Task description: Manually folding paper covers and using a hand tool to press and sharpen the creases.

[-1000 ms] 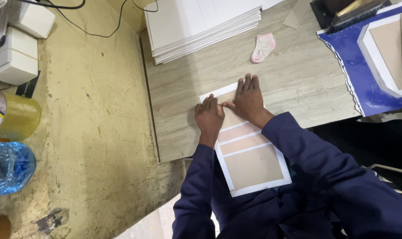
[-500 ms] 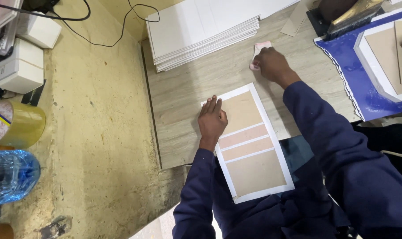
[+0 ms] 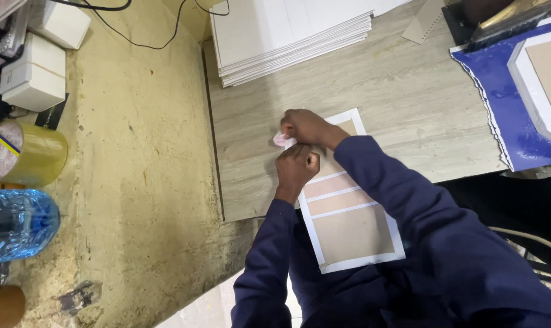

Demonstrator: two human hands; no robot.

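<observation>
- The white-bordered card [image 3: 348, 234] lies flat on the pale wood-grain tabletop [image 3: 409, 103], its long axis running from the far left corner back toward the person's body, tilted slightly to the right. Its near end hangs past the tabletop's front edge, over the dark blue sleeves.
- The card is a stiff rectangular sheet: a white paper margin frames matte brown board panels, two narrow bands across the middle and a larger panel at the near end.
- The right hand [image 3: 306, 126] is curled at the card's far left corner, fingers closed on a small pink cloth [image 3: 279, 140] that peeks out at the left of the knuckles.
- The left hand [image 3: 296, 167] is closed into a loose fist just below the right hand, resting on the card's left edge; whether it grips anything cannot be told.
- A stack of white sheets [image 3: 287, 36] lies flat at the far side of the tabletop, edges layered and even.
- To the right sits a glossy blue sheet [image 3: 506, 103] with a ragged edge.
- On the rough yellowish surface to the left stand a roll of clear tape [image 3: 23, 155] and a blue plastic bottle [image 3: 17, 225].
</observation>
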